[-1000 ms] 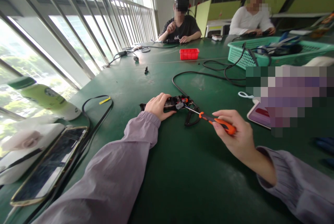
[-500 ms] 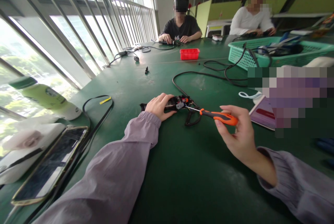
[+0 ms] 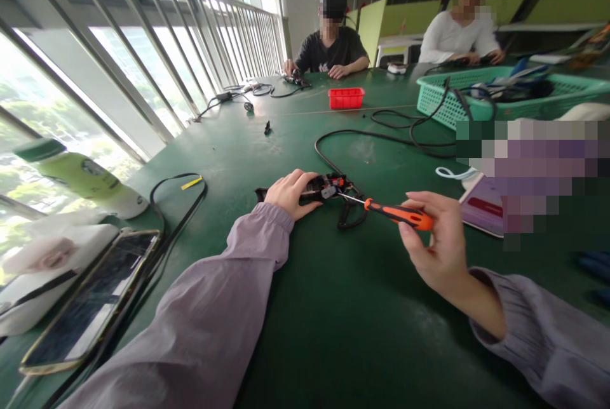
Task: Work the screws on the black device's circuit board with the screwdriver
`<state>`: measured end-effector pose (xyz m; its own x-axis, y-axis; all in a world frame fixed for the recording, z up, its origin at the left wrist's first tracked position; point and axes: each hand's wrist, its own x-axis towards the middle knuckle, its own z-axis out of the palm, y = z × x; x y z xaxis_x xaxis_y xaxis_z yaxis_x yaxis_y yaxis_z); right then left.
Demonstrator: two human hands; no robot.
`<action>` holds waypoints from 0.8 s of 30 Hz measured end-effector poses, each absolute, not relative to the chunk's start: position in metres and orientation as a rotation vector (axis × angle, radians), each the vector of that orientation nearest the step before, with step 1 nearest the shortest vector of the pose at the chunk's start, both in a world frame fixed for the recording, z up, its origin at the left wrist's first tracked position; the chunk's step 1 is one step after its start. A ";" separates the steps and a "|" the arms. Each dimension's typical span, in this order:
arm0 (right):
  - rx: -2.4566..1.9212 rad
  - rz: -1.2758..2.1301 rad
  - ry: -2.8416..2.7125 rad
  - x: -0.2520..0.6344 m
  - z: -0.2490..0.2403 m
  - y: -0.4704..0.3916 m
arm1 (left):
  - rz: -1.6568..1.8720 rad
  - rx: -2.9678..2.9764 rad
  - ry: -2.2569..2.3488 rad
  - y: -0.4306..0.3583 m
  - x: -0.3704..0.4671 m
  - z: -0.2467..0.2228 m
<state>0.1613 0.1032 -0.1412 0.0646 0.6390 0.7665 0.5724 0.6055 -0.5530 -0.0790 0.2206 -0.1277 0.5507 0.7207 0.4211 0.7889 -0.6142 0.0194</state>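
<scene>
On the green table, my left hand [image 3: 291, 194] is wrapped over a black corded device [image 3: 328, 188] whose inner parts, some red and grey, lie exposed at its right end. A black cable [image 3: 328, 154] runs from it toward the back right. My right hand [image 3: 436, 237] grips an orange and black screwdriver [image 3: 400, 213] by the rear of its handle, thumb below and fingers above. The thin shaft points left, and its tip meets the exposed part of the device. A dark looped piece [image 3: 351, 217] lies just under the shaft. The exact contact spot is too small to make out.
A red tray [image 3: 346, 98] and a green basket [image 3: 441, 104] of tools stand farther back. At left are a bottle [image 3: 90, 177], a phone [image 3: 93, 301] and a black strap [image 3: 206, 188]. Two people sit across the table. A small black piece [image 3: 267, 128] lies mid-table.
My right thumb and fingers have shifted slightly on the screwdriver handle. My left hand and the device stay put. The person across has moved a dark object leftward.
</scene>
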 end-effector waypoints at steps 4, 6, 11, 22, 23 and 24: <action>-1.028 0.049 -1.622 0.161 -0.142 0.102 | -0.583 -2.612 -1.285 0.220 -0.079 -0.127; -1.093 0.093 -1.672 0.161 -0.140 0.101 | -0.585 -2.609 -1.285 0.220 -0.079 -0.127; -1.033 0.030 -1.600 0.160 -0.139 0.102 | -0.588 -2.612 -1.272 0.219 -0.079 -0.127; -1.000 -0.019 -1.614 0.159 -0.139 0.102 | -0.600 -2.613 -1.253 0.221 -0.080 -0.128; -0.985 -0.030 -1.618 0.159 -0.139 0.102 | -0.600 -2.617 -1.252 0.221 -0.080 -0.128; -0.989 -0.029 -1.638 0.159 -0.138 0.101 | -0.601 -2.619 -1.252 0.221 -0.080 -0.128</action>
<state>0.1587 0.1015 -0.1382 0.0211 0.5766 0.8168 0.6056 0.6427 -0.4693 -0.0797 0.2207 -0.1282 0.5644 0.7047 0.4299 0.7763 -0.6302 0.0139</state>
